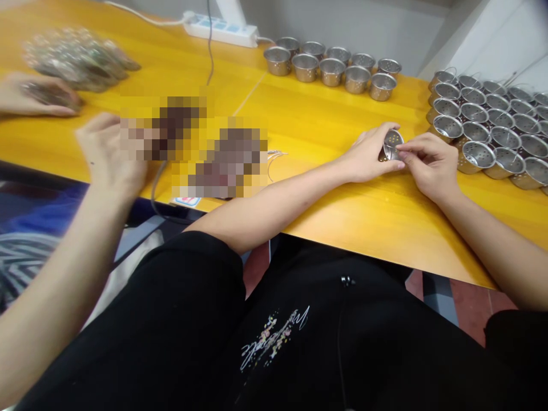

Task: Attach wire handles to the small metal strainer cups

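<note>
Curled around a small perforated metal cup (391,138), my left hand (369,155) steadies it with its mouth tipped toward me. Thumb and forefinger of my right hand (432,164) pinch a thin wire (390,149) at the cup's mouth. I have both above the yellow table (329,197), near its front edge.

Just beyond my right hand stands a packed group of cups (475,155), several with wires across their tops. Farther back, two rows of cups (331,74) sit near a white power strip (222,29). Loose wires (274,162) lie left of my forearm. At my left, another person's blurred hand (113,154) reaches over the table.
</note>
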